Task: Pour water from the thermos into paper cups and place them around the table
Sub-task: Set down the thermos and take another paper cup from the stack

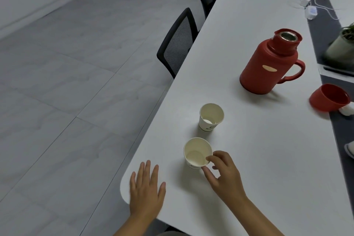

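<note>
Step in hand: while the right hand (224, 173) pinches the near paper cup (197, 153) at its rim, the job looks like setting this cup at its place near the worktop (258, 159) corner.
Doing it well: keep the cup upright, slide or lift it gently — a thin rim buckles under a hard pinch — and let go only once the base sits flat.
Right grip: thumb and forefinger closed on the rim's right side, other fingers curled loosely behind.
Left grip: left hand (146, 188) lies flat, fingers straight and spread, holding nothing, near the worktop's rounded corner.
Cup to grip: directly left of the right fingertips, touching them; apart from the left hand.
Other task things: far paper cup (211, 117) stands just beyond; red thermos (270, 63), uncapped, farther back — its red lid (329, 100) lies off to the right.
</note>
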The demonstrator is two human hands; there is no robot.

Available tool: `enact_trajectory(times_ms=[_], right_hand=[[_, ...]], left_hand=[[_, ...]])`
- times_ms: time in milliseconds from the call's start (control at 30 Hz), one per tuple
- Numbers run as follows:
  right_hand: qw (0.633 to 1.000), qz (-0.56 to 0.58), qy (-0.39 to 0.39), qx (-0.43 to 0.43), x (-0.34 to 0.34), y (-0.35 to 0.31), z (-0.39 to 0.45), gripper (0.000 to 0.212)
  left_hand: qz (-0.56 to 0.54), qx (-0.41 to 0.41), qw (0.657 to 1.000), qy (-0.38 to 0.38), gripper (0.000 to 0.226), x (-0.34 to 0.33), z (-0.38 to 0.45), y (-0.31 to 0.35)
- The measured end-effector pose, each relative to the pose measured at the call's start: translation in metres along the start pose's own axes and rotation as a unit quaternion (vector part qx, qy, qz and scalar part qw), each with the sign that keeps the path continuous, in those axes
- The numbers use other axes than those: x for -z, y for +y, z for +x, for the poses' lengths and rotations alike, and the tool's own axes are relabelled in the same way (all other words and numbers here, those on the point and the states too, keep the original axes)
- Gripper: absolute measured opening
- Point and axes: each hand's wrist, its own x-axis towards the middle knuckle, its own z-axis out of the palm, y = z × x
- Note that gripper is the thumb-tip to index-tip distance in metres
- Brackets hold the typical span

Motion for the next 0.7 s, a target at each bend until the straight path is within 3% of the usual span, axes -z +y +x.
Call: enact_trajectory(times_ms=[200,300,400,567,700], right_hand=[[1.0,0.005,-0.026,-0.015,-0.002,0.001,-0.002,0.028],[0.998,0.026,-0.041,-0.034,0.003,0.003,-0.004,0.037],[0.997,0.04,-0.045,-0.051,0.017,0.011,-0.003,0.046],[0.989,0.029,0.048,-0.133,0.069,0.052,0.031,0.044],[0.968,0.046,0.141,-0.203,0.119,0.108,0.084,0.038]], left_hand=[[-0.031,-0.014,0.997,-0.072,0.086,0.003,-0.001,-0.002],[-0.076,0.037,0.993,-0.085,0.101,0.009,0.003,-0.001],[-0.2,0.078,0.973,-0.083,0.051,0.031,0.022,0.004],[-0.241,0.006,0.97,-0.017,0.041,0.066,0.108,0.059],[-0.312,-0.084,0.945,-0.041,0.041,0.081,0.197,0.143]])
